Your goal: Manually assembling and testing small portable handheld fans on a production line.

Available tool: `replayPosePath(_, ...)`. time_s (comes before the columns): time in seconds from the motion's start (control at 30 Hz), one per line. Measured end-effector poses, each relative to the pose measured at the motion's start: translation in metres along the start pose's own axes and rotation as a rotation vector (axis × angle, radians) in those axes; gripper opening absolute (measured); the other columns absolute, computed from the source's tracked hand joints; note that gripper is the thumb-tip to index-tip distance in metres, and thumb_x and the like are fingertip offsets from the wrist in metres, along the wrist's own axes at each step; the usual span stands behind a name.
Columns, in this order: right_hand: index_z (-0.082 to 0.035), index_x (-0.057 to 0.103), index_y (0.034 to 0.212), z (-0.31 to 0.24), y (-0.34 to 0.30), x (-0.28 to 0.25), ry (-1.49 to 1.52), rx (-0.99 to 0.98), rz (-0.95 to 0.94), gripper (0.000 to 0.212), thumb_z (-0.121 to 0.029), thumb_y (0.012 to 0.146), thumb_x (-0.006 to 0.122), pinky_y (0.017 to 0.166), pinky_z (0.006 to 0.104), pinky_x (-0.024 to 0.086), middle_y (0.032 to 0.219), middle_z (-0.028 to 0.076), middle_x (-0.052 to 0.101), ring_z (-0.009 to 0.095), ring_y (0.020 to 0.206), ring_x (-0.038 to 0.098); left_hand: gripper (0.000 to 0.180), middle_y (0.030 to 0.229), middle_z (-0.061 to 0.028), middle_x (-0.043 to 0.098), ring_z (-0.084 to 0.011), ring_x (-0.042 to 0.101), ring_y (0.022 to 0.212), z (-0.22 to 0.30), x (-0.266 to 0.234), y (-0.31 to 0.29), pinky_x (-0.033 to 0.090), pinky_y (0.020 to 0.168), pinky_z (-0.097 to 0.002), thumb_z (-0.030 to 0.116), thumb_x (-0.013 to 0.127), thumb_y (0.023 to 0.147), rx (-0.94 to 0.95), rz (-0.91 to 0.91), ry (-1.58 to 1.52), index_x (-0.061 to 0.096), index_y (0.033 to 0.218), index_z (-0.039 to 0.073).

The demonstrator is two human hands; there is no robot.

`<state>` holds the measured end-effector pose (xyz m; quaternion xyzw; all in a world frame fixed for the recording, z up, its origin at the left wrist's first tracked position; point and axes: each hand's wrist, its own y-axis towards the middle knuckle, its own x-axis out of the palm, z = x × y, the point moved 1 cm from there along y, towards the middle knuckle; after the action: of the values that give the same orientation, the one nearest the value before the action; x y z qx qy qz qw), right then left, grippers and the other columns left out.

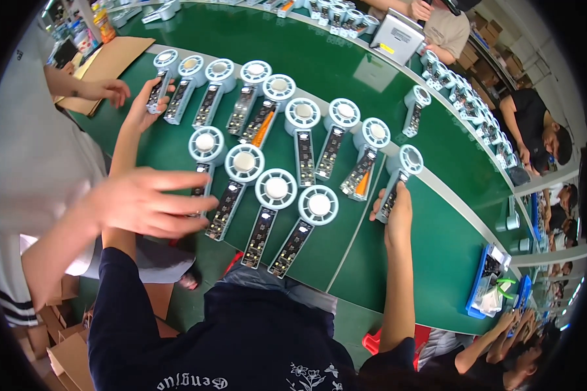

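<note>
Far left, my left hand [141,109] is closed round the handle of a light-blue handheld fan [166,58], whose round head points away from me. My right hand [398,210] grips the handle of another handheld fan [410,159], right of the group. Between my hands, several similar fan units [278,88] lie in two uneven rows, their handles showing bare circuit boards. A few handles hold an orange strip [262,126]. Nearest me are more fan units [319,205] at the table's front edge. A co-worker's hand [153,203] reaches across my left arm, partly hiding one handle.
The green table [319,260] has a pale metal strip running across it. A single fan unit [417,98] stands beyond the strip; long rows of fans [466,101] line the far side. A blue tray [484,280] sits at the right edge, cardboard [117,65] at the far left. Co-workers surround the table.
</note>
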<state>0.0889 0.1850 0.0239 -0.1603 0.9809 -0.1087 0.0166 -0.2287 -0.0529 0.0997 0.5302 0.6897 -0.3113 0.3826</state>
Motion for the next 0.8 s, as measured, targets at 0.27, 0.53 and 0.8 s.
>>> replayPosePath(0.27, 0.000, 0.040, 0.096, -0.009, 0.003, -0.002, -0.112, 0.035, -0.053, 0.036, -0.036, 0.095, 0.032, 0.043, 0.0287, 0.046, 0.069, 0.012, 0.052, 0.017, 0.045, 0.051, 0.066, 0.116, -0.0090, 0.041, -0.0183, 0.039, 0.107, 0.052, 0.026, 0.059, 0.028, 0.097, -0.0308, 0.033, 0.061, 0.074, -0.323, -0.877, 0.315, 0.033, 0.127, 0.004)
replayPosePath(0.53, -0.003, 0.036, 0.100, -0.035, 0.014, -0.018, -0.436, 0.262, -0.339, 0.037, -0.040, 0.095, 0.033, 0.045, 0.0315, 0.051, 0.079, 0.016, 0.054, 0.022, 0.049, 0.058, 0.047, 0.092, -0.0043, 0.047, -0.0169, 0.047, 0.088, 0.053, 0.025, -0.004, 0.035, 0.088, -0.0260, 0.040, 0.047, 0.082, 1.056, -1.047, 2.312, 0.040, 0.114, 0.006)
replayPosePath(0.8, -0.003, 0.053, 0.105, -0.107, 0.053, -0.067, -0.716, 0.284, -0.530, 0.036, -0.034, 0.092, 0.040, 0.040, 0.0243, 0.047, 0.078, 0.009, 0.056, 0.019, 0.048, 0.056, 0.050, 0.136, -0.0129, 0.040, -0.0232, 0.040, 0.121, 0.040, 0.086, -0.101, 0.029, 0.102, -0.0323, 0.022, 0.046, 0.090, 3.479, -0.898, 0.922, 0.037, 0.133, -0.001)
